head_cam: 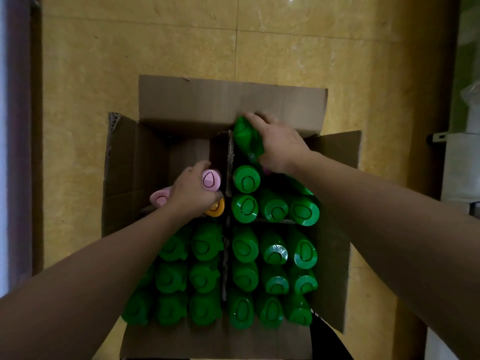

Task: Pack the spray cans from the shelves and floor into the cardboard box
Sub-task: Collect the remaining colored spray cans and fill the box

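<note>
Our right hand [278, 141]: fingers curled round tilted green can [246, 137], at far-right compartment of box [228, 100]. Our left hand [193, 189]: fingers wrapped on pink can [211, 180]; second pink cap [161, 197] and orange cap [217, 207] touching hand, far-left compartment. Packed cans [245, 246] upright, filling near half. Box on floor [155, 48].

Our right hand [280, 144] grips a tilted green can [246, 137] at the back of the cardboard box [228, 100]; our left hand [192, 190] holds a pink-capped can [211, 180].
</note>
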`<state>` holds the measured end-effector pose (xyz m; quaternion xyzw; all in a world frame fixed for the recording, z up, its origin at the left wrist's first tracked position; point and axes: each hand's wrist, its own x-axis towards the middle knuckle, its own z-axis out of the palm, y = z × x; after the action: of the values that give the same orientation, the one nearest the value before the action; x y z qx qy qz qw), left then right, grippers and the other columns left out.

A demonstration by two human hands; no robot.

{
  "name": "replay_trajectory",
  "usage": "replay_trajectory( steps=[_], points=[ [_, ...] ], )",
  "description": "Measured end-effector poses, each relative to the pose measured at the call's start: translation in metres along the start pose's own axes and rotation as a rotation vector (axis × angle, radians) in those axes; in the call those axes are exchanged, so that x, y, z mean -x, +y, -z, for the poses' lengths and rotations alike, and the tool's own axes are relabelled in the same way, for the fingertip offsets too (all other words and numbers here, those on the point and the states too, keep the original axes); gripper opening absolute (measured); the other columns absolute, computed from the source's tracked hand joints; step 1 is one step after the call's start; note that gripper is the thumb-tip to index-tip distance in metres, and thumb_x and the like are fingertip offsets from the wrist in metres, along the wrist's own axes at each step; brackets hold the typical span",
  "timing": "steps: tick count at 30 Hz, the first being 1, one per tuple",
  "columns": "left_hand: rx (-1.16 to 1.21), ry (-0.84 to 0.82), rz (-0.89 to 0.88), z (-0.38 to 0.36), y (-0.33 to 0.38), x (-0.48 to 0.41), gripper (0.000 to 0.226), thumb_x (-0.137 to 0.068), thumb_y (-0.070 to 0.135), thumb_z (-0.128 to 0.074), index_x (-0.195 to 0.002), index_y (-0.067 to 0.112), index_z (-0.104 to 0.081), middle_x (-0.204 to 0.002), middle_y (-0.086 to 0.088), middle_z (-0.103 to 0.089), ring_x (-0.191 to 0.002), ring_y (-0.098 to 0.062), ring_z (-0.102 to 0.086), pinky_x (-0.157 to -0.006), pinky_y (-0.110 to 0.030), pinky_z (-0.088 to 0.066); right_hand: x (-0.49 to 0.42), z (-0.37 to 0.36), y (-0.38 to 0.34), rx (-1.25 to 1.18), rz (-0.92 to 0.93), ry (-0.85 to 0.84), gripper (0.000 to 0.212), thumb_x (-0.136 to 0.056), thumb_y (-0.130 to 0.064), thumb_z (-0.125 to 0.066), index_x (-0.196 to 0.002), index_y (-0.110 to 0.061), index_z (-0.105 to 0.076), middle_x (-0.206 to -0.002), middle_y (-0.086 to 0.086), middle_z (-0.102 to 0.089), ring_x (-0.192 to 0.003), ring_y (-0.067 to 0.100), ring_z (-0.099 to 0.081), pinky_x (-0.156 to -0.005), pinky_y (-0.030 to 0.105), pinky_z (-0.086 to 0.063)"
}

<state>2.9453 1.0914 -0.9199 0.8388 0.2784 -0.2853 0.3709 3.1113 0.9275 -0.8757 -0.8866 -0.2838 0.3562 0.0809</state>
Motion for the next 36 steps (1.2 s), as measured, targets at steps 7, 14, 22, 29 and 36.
replay_trajectory(
  steps=[7, 14, 22, 29, 36],
  points=[
    [-0.041, 0.023, -0.01, 0.003, 0.0, -0.003, 0.082, -0.073, 0.031, -0.085, -0.144, 0.02, -0.045, -0.133, -0.009, -0.051, -0.119, -0.029, -0.052, -0.087, -0.033, -0.039, 0.028, 0.003, 0.01, -0.009, 0.017, 0.04, 0.062, -0.08, -0.021, -0.081, -0.125, -0.013, -0.039, -0.105, 0.007, -0.053, -0.1, 0.03, -0.058, -0.075, 0.037, -0.044],
    [-0.128, 0.0, -0.024, -0.005, 0.014, 0.0, 0.078, -0.079, 0.034, -0.082, -0.145, 0.018, -0.044, -0.14, -0.009, -0.048, -0.125, -0.028, -0.048, -0.092, -0.033, -0.039, 0.06, -0.013, 0.031, -0.043, -0.022, -0.082, 0.07, -0.078, -0.025, -0.079, -0.14, -0.015, -0.046, -0.122, 0.013, -0.049, -0.108, 0.034, -0.056, -0.089, 0.042, -0.052],
    [-0.145, 0.004, -0.009, -0.003, 0.022, 0.007, 0.091, -0.079, 0.032, -0.082, -0.154, 0.016, -0.032, -0.146, -0.013, -0.044, -0.13, -0.032, -0.046, -0.101, -0.04, -0.04, 0.071, -0.015, 0.038, -0.12, -0.074, -0.009, 0.067, -0.074, -0.034, -0.082, -0.131, -0.013, -0.054, -0.111, 0.007, -0.062, -0.1, 0.027, -0.06, -0.084, 0.04, -0.054],
    [-0.154, 0.002, -0.024, 0.005, 0.033, 0.016, 0.092, -0.083, 0.033, -0.079, -0.157, 0.02, -0.025, -0.153, -0.012, -0.038, -0.137, -0.032, -0.04, -0.104, -0.043, -0.039, 0.077, -0.021, 0.023, -0.035, -0.064, -0.071, 0.079, -0.085, -0.052, -0.073, -0.148, -0.015, -0.043, -0.127, 0.011, -0.061, -0.117, 0.029, -0.057, -0.101, 0.046, -0.049],
    [-0.122, 0.044, -0.06, 0.032, 0.058, 0.039, 0.089, -0.087, 0.034, -0.075, -0.158, 0.023, -0.023, -0.158, -0.009, -0.034, -0.143, -0.032, -0.033, -0.111, -0.046, -0.034, 0.097, 0.0, 0.01, -0.262, -0.186, 0.076, 0.078, -0.083, -0.041, -0.078, -0.15, -0.022, -0.042, -0.141, 0.006, -0.054, -0.128, 0.027, -0.052, -0.105, 0.045, -0.048]
  ],
)
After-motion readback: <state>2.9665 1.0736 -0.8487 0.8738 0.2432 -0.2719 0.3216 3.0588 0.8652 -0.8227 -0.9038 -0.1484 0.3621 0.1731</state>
